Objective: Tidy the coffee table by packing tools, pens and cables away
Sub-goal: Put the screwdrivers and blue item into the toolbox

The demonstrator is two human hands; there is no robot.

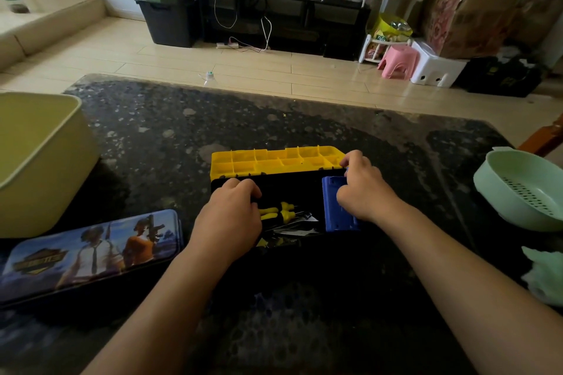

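Left hand [231,213] curls on the yellow lid [274,161] at its near edge; right hand [362,189] grips its corner. The screwdrivers [277,211] lie between the hands, and the blue case [335,210] is under the right palm. Likely closing: swing the lid evenly, keeping the tools below the rim.

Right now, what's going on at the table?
A person is packing an open black toolbox on the dark coffee table. Its yellow compartment lid is folded back on the far side. The right hand grips a blue case standing in the box's right end. The left hand is curled over the left end, and what it holds is hidden. Yellow-handled screwdrivers already lie inside. A printed pencil tin sits shut to the left.
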